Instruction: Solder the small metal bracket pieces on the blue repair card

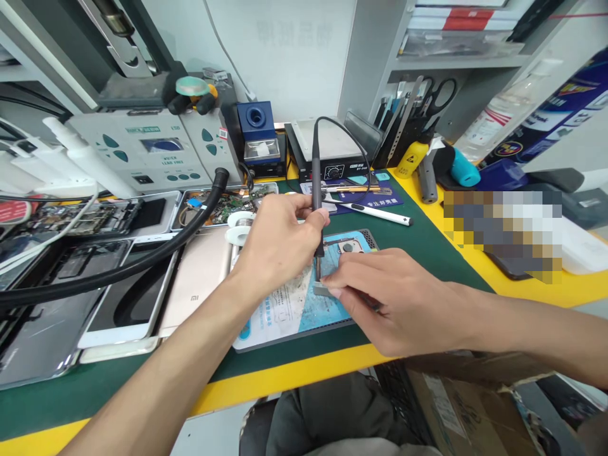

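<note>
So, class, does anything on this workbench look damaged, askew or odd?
Yes. Beneath the left hand and right hand, the blue-and-white mat looks grimy, with dark speckles. At left, a black hose crosses over a white-framed device, partly blocking its screen. Behind it, a circuit board lies exposed.

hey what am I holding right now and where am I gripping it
Left hand: the soldering iron, by its dark handle. Right hand: fingertips at the iron's lower end and a small grey piece; grip unclear.
</note>
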Action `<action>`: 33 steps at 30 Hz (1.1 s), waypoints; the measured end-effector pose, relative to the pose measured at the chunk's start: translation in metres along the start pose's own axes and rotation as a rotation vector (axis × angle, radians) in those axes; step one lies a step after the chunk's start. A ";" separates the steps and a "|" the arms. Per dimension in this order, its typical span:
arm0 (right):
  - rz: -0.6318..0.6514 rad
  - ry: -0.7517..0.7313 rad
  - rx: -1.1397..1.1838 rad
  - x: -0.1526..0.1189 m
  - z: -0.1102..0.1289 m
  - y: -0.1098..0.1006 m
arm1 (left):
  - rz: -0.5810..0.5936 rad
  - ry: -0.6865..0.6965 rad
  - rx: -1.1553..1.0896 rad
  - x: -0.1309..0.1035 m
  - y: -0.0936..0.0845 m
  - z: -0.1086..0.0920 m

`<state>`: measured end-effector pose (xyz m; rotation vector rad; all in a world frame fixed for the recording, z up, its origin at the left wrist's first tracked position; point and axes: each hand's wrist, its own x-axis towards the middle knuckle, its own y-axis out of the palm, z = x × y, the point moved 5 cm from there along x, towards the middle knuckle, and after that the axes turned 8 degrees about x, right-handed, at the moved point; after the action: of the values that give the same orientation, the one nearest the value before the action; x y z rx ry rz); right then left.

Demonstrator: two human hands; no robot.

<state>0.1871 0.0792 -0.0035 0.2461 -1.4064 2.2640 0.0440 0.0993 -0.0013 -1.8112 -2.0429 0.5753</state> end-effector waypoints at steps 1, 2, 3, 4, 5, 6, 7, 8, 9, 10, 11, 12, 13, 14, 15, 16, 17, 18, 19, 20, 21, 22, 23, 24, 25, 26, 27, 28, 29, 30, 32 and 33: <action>0.002 0.000 -0.012 -0.001 0.000 0.001 | -0.003 0.004 0.001 0.000 0.000 0.000; 0.002 0.001 -0.023 -0.001 0.000 0.001 | -0.008 0.006 0.005 0.000 0.000 -0.001; 0.001 0.001 -0.029 -0.001 0.000 0.002 | -0.013 0.007 0.009 -0.001 0.000 -0.001; -0.001 -0.001 -0.027 -0.001 -0.001 0.002 | -0.015 0.005 0.012 -0.001 0.000 -0.001; -0.007 -0.003 -0.016 -0.001 -0.001 0.001 | -0.015 -0.001 0.012 -0.001 0.000 -0.001; -0.013 -0.005 0.004 -0.001 -0.001 0.001 | -0.012 -0.007 0.009 -0.001 0.000 -0.001; -0.023 -0.009 0.030 0.000 -0.001 0.000 | -0.006 -0.010 0.006 -0.001 0.000 -0.001; -0.032 -0.012 0.056 0.001 -0.001 -0.001 | 0.000 -0.013 0.002 -0.001 0.001 -0.001; -0.041 -0.016 0.078 0.001 -0.002 -0.002 | 0.003 -0.014 -0.002 -0.001 0.001 -0.001; -0.046 -0.018 0.092 0.002 -0.002 -0.002 | 0.006 -0.014 -0.002 -0.001 0.000 -0.001; -0.048 -0.020 0.098 0.002 -0.003 -0.003 | 0.006 -0.014 -0.001 0.000 0.000 -0.001; -0.049 -0.022 0.099 0.003 -0.003 -0.003 | 0.006 -0.015 0.001 0.000 0.000 -0.001; -0.049 -0.024 0.097 0.003 -0.003 -0.003 | 0.005 -0.016 0.003 0.000 0.000 -0.001; -0.046 -0.026 0.095 0.002 -0.003 -0.003 | 0.005 -0.018 0.003 0.000 -0.001 -0.001; -0.047 -0.029 0.090 0.002 -0.003 -0.003 | 0.005 -0.019 0.001 0.000 -0.001 -0.001; -0.045 -0.029 0.087 0.002 -0.003 -0.003 | 0.006 -0.020 0.001 -0.001 -0.001 -0.001; -0.044 -0.031 0.083 0.002 -0.003 -0.003 | 0.004 -0.019 0.002 -0.001 -0.001 -0.001; -0.041 -0.030 0.081 0.002 -0.003 -0.002 | 0.002 -0.019 0.005 -0.001 -0.001 -0.001; -0.038 -0.029 0.078 0.002 -0.003 -0.002 | -0.001 -0.018 0.010 -0.001 -0.001 -0.001; -0.035 -0.028 0.075 0.002 -0.002 -0.002 | 0.000 -0.018 0.017 -0.001 -0.001 -0.001; -0.033 -0.028 0.073 0.002 -0.002 -0.002 | -0.001 -0.016 0.024 -0.001 0.000 0.000; -0.030 -0.030 0.071 0.002 -0.002 -0.002 | 0.000 -0.014 0.031 -0.001 0.000 0.000; -0.030 -0.030 0.067 0.002 -0.002 -0.002 | 0.000 -0.011 0.037 0.000 0.000 0.000; -0.030 -0.031 0.065 0.002 -0.002 -0.002 | -0.001 -0.009 0.042 0.000 0.000 0.001; -0.031 -0.032 0.064 0.002 -0.002 -0.002 | -0.004 -0.006 0.045 0.000 0.000 0.001; -0.032 -0.033 0.065 0.002 -0.002 -0.002 | -0.007 -0.003 0.045 0.001 -0.001 0.001; -0.031 -0.032 0.066 0.002 -0.002 -0.002 | -0.010 -0.001 0.045 0.001 -0.001 0.001; -0.029 -0.030 0.068 0.002 -0.002 -0.002 | -0.011 0.002 0.044 0.001 -0.001 0.002; -0.028 -0.030 0.071 0.002 -0.002 -0.002 | -0.014 0.004 0.044 0.001 -0.001 0.002; -0.028 -0.030 0.074 0.002 -0.002 -0.002 | -0.015 0.006 0.044 0.001 -0.001 0.002; -0.024 -0.024 0.065 0.002 -0.002 -0.002 | -0.017 0.007 0.046 0.001 -0.001 0.002; -0.020 -0.023 0.058 0.002 -0.002 -0.002 | -0.016 0.006 0.047 0.001 -0.001 0.002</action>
<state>0.1861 0.0822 -0.0023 0.3037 -1.3453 2.2948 0.0418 0.1003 -0.0023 -1.7665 -2.0205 0.6080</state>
